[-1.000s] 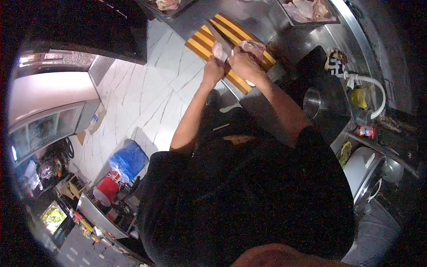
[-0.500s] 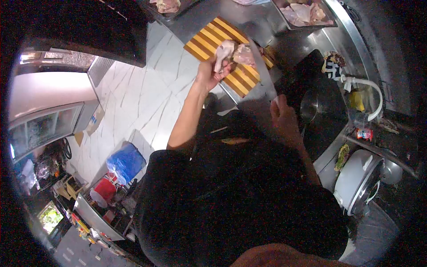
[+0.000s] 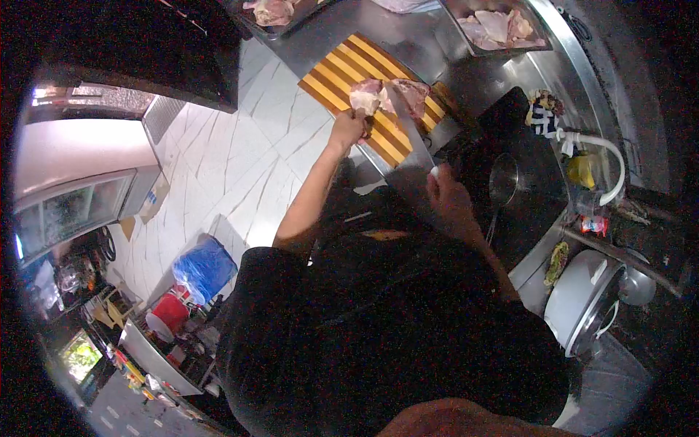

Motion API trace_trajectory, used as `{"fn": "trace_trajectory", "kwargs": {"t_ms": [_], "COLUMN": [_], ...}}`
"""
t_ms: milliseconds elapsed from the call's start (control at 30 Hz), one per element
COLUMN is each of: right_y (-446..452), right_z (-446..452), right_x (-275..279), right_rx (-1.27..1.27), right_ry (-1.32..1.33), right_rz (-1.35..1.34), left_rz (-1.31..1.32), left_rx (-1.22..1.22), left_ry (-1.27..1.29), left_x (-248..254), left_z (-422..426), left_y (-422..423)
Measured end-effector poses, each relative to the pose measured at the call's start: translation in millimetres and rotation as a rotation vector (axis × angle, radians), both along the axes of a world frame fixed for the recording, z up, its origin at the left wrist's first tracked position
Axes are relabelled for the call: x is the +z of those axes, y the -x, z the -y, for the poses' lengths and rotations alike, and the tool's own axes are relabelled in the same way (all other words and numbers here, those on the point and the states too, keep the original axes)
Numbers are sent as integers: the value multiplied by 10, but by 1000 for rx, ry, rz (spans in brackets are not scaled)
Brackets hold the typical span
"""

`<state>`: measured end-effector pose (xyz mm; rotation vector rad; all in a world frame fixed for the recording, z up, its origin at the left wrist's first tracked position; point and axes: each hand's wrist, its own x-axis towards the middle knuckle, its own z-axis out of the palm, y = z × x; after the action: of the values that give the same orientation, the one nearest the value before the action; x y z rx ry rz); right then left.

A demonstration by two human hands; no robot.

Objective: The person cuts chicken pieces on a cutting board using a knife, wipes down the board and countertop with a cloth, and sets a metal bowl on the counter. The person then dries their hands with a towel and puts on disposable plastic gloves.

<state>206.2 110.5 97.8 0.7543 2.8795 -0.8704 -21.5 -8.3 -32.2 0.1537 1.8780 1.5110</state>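
One striped board (image 3: 328, 74); over it, one knife (image 3: 415, 132); at its near side, two hands (image 3: 349, 130); beyond it, two metal trays (image 3: 524, 49); well right of it, one white tap (image 3: 618, 160), one red packet (image 3: 594, 225), one white pot (image 3: 574, 297).

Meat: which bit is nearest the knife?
The meat on the striped board, by the knife; the other meat lies in trays, farther off.

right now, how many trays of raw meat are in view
2: the left tray, up and left of the cutting board, and the right tray, up and right of it. Others may be hidden beyond the frame.
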Motion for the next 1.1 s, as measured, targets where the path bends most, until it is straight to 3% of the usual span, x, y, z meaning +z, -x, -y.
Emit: {"fn": "trace_trajectory", "kwargs": {"t_ms": [67,167,233,367,533,700,767,900,1000,1067,1100], "right_y": [14,-109,-53,51,255,184,444,1400,1478,1284,1118], "right_z": [26,-15,23,55,80,113,92,-30,-101,-118,-72], "right_x": [19,-333,-290,-314,-417,-675,-891,-557,-606,-612,-566], "right_rx": [57,176,202,159,50,104,99,76,159,148,68], "right_ry": [24,-106,-136,-83,-107,-198,-183,-22,-109,-78,-59], "right_rz": [-92,-262,-317,-194,67,-172,-145,-74,-144,-186,-39], "left_rz": [-250,-123,-223,-262,-361,-440,-473,-475,-581,-444,-373], "left_rx": [-57,-107,-107,-130,-141,-164,-195,-150,-261,-183,-148], "left_ry": [186,289,308,351,433,444,497,559,466,391,357], "left_x": [-157,333,164,104,388,428,410,435,-73,178,272], "left_z": [-30,-40,-50,-72,-83,-89,-114,-130,-115,-101,-93], "left_y": [35,-16,-3,-3,-49,-79,-107,-134,101,32,5]}}
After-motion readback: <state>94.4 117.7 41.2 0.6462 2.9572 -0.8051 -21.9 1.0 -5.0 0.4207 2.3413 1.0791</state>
